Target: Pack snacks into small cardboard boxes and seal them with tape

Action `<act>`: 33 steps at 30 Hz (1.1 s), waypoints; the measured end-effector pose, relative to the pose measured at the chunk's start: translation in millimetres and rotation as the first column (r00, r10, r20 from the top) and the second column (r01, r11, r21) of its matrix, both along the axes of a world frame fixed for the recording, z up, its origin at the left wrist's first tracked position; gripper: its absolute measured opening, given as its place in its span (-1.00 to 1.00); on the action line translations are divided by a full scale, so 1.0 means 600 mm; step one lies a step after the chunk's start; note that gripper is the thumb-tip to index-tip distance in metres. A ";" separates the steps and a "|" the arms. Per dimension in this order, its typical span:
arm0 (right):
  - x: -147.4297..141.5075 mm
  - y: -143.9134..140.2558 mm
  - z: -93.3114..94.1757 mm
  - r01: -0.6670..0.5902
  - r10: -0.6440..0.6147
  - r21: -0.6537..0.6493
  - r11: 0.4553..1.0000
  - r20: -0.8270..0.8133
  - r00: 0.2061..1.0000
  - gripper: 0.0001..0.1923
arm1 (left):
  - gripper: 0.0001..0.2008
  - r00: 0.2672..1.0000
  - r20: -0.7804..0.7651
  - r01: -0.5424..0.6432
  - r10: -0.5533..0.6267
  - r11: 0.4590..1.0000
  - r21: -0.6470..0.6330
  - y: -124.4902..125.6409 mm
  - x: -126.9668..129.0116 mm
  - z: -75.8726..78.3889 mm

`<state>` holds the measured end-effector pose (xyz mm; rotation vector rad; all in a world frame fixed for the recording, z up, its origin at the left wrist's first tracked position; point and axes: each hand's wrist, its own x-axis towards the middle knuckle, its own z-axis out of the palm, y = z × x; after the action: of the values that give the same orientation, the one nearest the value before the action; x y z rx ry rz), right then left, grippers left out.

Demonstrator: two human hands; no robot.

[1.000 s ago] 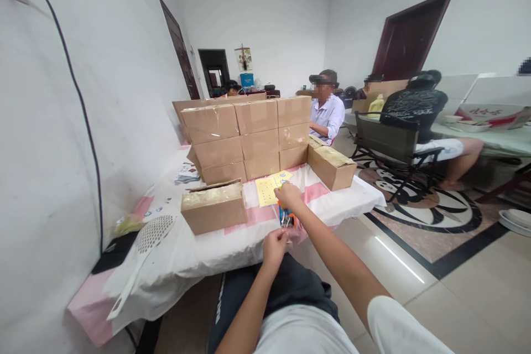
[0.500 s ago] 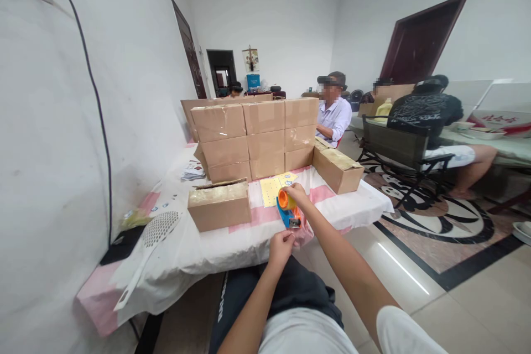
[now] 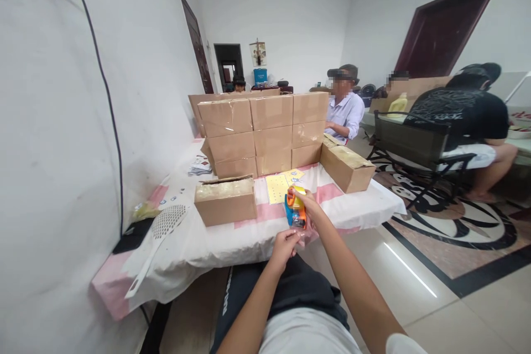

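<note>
Right hand (image 3: pixel 307 203): fingers closed around a tape dispenser (image 3: pixel 289 217), blue and orange, with a yellow roll. Dispenser held over the near edge of the table, on the near side of the carton stack (image 3: pixel 271 141), toward its right end.

Left hand (image 3: pixel 285 245): thumb and forefinger pinched together on a clear tape end (image 3: pixel 297 230), just below the dispenser; remaining fingers curled in.

Yellow sheets (image 3: pixel 277 188), printed: flat on the table, in front of the stack, just beyond the dispenser.

Carton stack: brown, three columns by three rows on its near face, seams taped.

Single carton (image 3: pixel 226 204), pale crinkled top: in front of the stack, toward its left end.

Second carton (image 3: pixel 350 171), similar top: at the right end of the stack, set lengthwise.

Loose papers (image 3: pixel 200 166): just left of the stack.

White perforated swatter (image 3: pixel 169 222): left of the stack and nearer the wearer.

Tablecloth (image 3: pixel 215 249), white and pink: beneath the stack.

Seated co-worker, light shirt (image 3: pixel 352 113): behind the stack's right end.

Second co-worker, black shirt (image 3: pixel 460 105): well right of the stack, in a folding chair (image 3: pixel 410 135).
</note>
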<state>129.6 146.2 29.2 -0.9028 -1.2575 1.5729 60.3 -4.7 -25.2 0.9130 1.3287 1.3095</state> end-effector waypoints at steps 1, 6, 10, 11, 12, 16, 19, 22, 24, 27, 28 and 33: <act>0.001 -0.002 -0.006 0.004 -0.004 0.012 1.000 -0.010 1.000 -0.42 | -0.46 1.000 0.012 -0.012 0.012 1.000 0.005 0.000 -0.003 0.000; -0.005 -0.014 -0.032 -0.017 0.017 0.101 0.995 -0.002 1.000 -0.39 | -0.36 0.998 0.053 -0.047 0.046 0.999 0.015 -0.003 -0.016 0.001; -0.011 -0.017 -0.034 -0.095 0.091 0.168 0.981 0.031 0.995 -0.54 | -0.37 0.995 0.071 -0.066 0.064 0.997 0.025 -0.014 -0.021 0.016; -0.010 -0.018 -0.033 -0.111 0.105 0.175 0.978 0.039 0.994 -0.55 | -0.39 0.995 0.074 -0.068 0.066 0.997 0.025 -0.017 -0.022 0.023; -0.010 -0.019 -0.032 -0.120 0.114 0.176 0.977 0.046 0.992 -0.55 | -0.40 0.995 0.075 -0.069 0.067 0.997 0.024 -0.020 -0.023 0.031; -0.009 -0.025 -0.033 -0.100 0.090 0.156 0.983 0.066 0.994 -0.55 | -0.46 0.996 0.067 -0.066 0.065 0.998 0.013 -0.028 -0.022 0.057; -0.014 -0.025 -0.031 -0.073 0.064 0.120 0.990 0.079 0.995 -0.54 | -0.49 0.998 0.051 -0.044 0.044 0.999 -0.002 -0.029 -0.018 0.058; -0.021 -0.017 -0.024 -0.088 0.080 0.080 0.993 0.104 0.991 -0.56 | -0.50 0.999 0.031 -0.015 0.016 1.000 -0.023 -0.027 -0.015 0.046; -0.023 -0.012 -0.016 -0.109 0.101 0.062 0.992 0.118 0.988 -0.59 | -0.50 1.000 0.019 0.003 -0.002 0.999 -0.039 -0.025 -0.014 0.037; -0.022 -0.008 -0.007 -0.143 0.137 0.055 0.988 0.100 0.986 -0.63 | -0.50 1.000 0.007 0.022 -0.022 0.998 -0.059 -0.020 -0.012 0.024; -0.020 -0.009 -0.005 -0.154 0.149 0.056 0.986 0.083 0.985 -0.64 | -0.51 1.000 0.005 0.026 -0.026 0.998 -0.065 -0.018 -0.012 0.021; -0.010 -0.013 -0.009 -0.147 0.147 0.044 0.988 0.012 0.989 -0.60 | -0.53 0.999 0.013 0.044 -0.043 0.995 -0.085 -0.014 -0.013 0.007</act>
<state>123.4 138.4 23.8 -0.8045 -1.3863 1.6502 52.6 -13.2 -20.8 0.8691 1.3387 1.2137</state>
